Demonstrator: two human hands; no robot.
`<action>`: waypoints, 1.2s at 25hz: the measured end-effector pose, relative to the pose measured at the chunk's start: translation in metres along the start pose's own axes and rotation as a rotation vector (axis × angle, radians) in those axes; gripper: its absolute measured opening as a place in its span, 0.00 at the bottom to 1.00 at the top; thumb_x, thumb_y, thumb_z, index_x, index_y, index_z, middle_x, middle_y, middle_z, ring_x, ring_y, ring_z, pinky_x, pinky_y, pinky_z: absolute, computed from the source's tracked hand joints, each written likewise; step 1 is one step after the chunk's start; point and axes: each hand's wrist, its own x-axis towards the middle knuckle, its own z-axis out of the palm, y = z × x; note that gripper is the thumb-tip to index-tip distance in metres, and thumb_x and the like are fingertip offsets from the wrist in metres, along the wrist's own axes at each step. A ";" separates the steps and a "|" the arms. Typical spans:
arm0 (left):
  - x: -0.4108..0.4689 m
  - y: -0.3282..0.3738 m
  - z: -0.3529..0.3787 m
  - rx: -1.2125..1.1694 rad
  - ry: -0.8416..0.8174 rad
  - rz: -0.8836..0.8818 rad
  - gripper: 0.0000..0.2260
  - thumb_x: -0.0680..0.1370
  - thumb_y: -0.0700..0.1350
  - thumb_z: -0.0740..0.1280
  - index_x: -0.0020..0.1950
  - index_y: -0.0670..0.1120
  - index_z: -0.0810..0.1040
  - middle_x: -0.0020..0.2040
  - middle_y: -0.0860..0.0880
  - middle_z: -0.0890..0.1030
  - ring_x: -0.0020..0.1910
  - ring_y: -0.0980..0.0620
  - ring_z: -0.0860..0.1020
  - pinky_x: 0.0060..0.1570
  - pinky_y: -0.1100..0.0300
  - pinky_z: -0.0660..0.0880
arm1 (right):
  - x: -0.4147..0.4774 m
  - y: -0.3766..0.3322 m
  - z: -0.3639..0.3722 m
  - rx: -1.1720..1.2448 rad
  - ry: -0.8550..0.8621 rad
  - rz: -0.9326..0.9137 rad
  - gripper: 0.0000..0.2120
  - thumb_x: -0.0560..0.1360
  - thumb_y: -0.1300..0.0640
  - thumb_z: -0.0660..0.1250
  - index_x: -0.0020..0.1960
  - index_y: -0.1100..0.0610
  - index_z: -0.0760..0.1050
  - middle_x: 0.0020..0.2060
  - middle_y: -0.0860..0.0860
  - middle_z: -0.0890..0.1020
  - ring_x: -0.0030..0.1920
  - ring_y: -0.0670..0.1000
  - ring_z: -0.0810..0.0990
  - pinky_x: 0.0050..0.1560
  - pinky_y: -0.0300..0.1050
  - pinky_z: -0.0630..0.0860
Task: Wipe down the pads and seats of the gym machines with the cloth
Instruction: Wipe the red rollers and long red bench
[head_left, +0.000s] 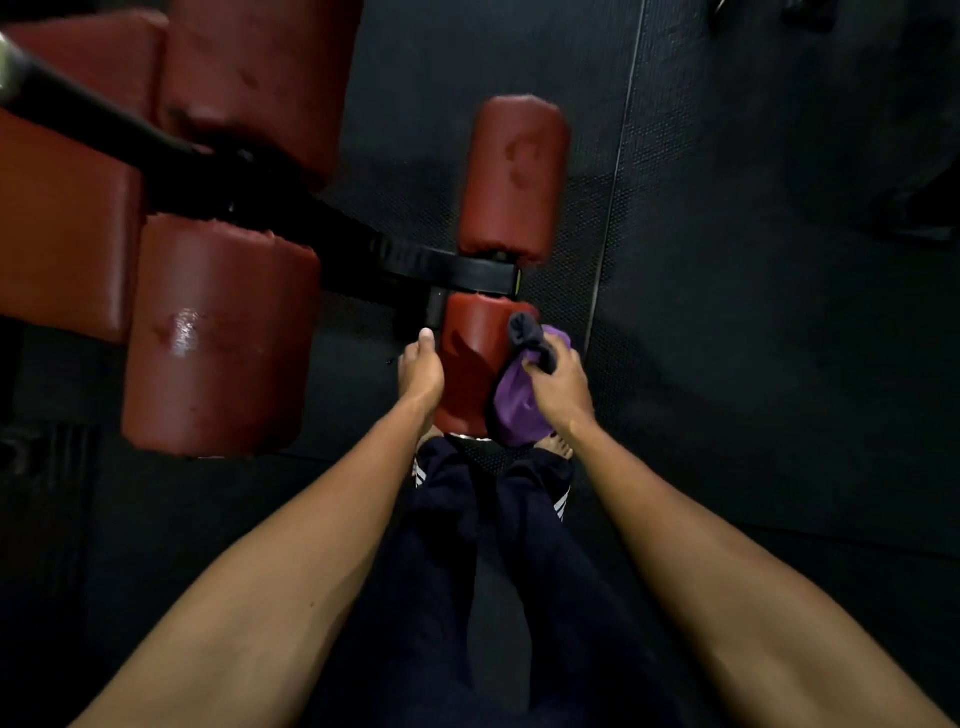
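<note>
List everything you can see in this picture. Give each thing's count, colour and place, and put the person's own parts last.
roller pads: three, dark red; a near one between the hands, one beyond the arm, a big one at left
upper pads: at least two, dark red, top left, blurred
flat pad: one, orange-red, left edge
frame arm: one, black, running from upper left to between the small rollers
cloth: one, purple with a dark part, on the near roller's right side
floor mat: dark, underneath
trousers: dark, white stripes, bottom centre
foot: one, bare, below the cloth
left hand: against the near roller's left side
right hand: gripping the cloth
</note>
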 end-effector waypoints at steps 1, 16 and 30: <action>-0.006 0.006 -0.004 0.014 0.009 0.031 0.27 0.85 0.59 0.50 0.75 0.42 0.67 0.75 0.42 0.68 0.74 0.42 0.67 0.74 0.44 0.62 | -0.003 -0.010 -0.005 -0.016 -0.031 -0.019 0.20 0.79 0.51 0.68 0.71 0.44 0.72 0.65 0.52 0.73 0.65 0.58 0.76 0.66 0.50 0.71; 0.054 0.125 0.023 0.077 -0.029 0.257 0.20 0.85 0.51 0.56 0.72 0.43 0.73 0.71 0.42 0.71 0.69 0.43 0.70 0.71 0.52 0.64 | 0.052 -0.134 -0.031 -0.145 0.119 -0.185 0.25 0.78 0.49 0.68 0.73 0.40 0.66 0.67 0.48 0.69 0.61 0.58 0.78 0.58 0.57 0.77; 0.148 0.159 0.067 -0.158 -0.230 0.092 0.27 0.84 0.61 0.50 0.78 0.48 0.66 0.75 0.46 0.70 0.74 0.48 0.68 0.76 0.49 0.61 | 0.142 -0.156 0.011 -0.478 0.183 -0.165 0.38 0.76 0.43 0.67 0.81 0.39 0.54 0.81 0.59 0.40 0.80 0.66 0.47 0.78 0.68 0.45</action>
